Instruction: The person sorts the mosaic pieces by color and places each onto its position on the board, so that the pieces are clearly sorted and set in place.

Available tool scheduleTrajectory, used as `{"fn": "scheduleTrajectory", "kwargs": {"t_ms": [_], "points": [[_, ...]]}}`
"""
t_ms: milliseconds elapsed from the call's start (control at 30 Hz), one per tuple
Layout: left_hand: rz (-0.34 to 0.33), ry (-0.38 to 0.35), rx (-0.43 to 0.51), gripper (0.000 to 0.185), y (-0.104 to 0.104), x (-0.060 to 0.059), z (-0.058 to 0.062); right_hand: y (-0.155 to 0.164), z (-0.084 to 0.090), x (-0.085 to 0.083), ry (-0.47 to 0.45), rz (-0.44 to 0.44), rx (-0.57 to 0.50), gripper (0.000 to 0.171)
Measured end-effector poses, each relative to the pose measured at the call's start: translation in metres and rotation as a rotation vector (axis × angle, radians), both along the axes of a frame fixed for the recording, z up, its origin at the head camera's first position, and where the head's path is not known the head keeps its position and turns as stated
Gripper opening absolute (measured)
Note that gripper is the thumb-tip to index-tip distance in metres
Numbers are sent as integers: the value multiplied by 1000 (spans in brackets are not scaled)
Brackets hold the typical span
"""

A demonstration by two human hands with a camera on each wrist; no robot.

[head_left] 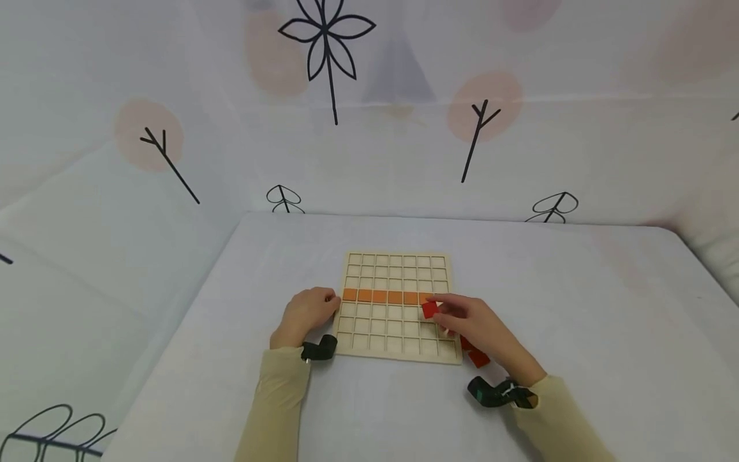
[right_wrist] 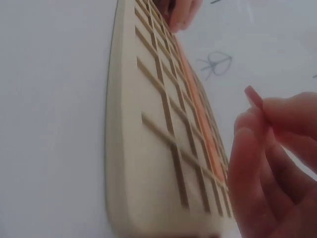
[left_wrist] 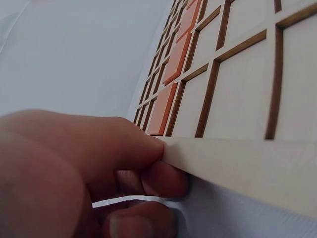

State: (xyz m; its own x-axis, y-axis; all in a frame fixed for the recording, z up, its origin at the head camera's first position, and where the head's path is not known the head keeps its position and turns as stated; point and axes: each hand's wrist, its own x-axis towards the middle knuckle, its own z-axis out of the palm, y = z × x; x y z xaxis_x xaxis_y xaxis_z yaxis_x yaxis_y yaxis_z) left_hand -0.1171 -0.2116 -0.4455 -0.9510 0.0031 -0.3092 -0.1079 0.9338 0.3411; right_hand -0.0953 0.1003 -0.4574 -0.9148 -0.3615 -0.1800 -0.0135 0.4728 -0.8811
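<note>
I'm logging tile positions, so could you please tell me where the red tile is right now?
In the head view, the red tile is pinched in the right hand over the wooden grid board's right side, just below the orange row.

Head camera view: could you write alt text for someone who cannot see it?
A person's right hand pinches a red square tile over a wooden grid board on a white table, by a row of orange tiles. The left hand holds the board's left edge; more red tiles lie under the right hand.
</note>
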Motion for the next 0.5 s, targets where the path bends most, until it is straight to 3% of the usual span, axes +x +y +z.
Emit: {"fn": "scheduleTrajectory", "kwargs": {"t_ms": [333,500], "points": [[-11,-8,-25,26,1,-3,3,-30,-1,-10,-22,-14,-40,31],[-4,-11,-17,25,2,-2,2,-45,0,-13,-56,-46,-89,33]]}}
